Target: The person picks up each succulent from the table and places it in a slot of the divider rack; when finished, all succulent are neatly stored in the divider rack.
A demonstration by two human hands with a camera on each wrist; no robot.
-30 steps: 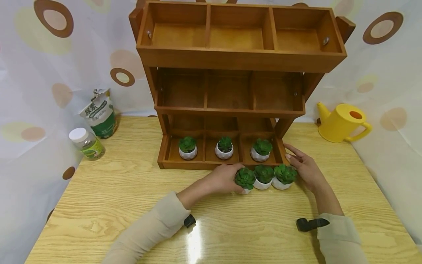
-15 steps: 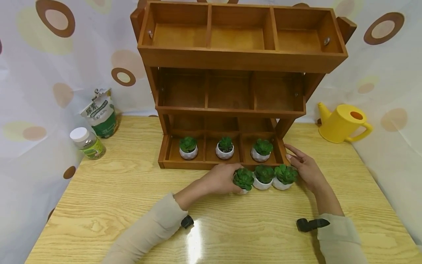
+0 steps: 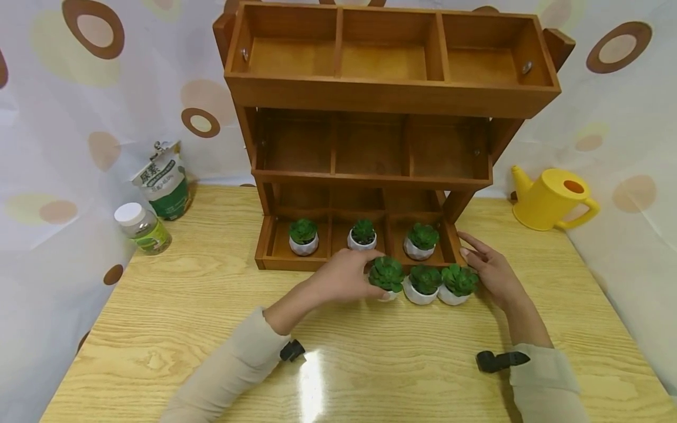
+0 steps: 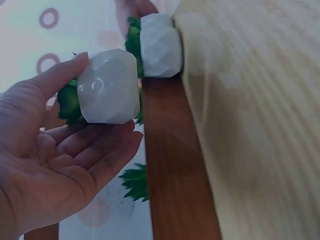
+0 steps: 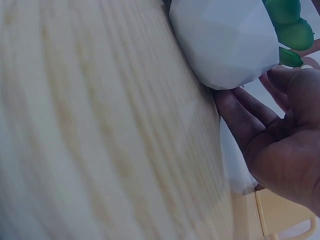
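Observation:
My left hand [image 3: 346,275] pinches a small potted succulent [image 3: 386,274] between thumb and fingers, in front of the wooden rack's lowest tier. In the left wrist view its white faceted pot [image 4: 110,87] is raised off the table. Just right of it, two more potted succulents, a middle one [image 3: 425,279] and a right one [image 3: 458,281], stand side by side on the table. My right hand [image 3: 492,271] rests by the lowest tier's right end, fingers extended, close to the right pot [image 5: 225,42]. Three potted succulents, left [image 3: 304,237], centre [image 3: 362,234] and right [image 3: 421,241], sit one per bottom compartment.
The three-tier wooden rack [image 3: 391,97] stands against the patterned backdrop; its upper two tiers overhang the bottom one. A yellow watering can [image 3: 552,200] is at the right. At the left are a green-and-white bag [image 3: 166,185] and a white-capped jar [image 3: 144,229].
My left hand has drawn its succulent left, away from the other two, and lifted it off the table. The right hand has stayed in place.

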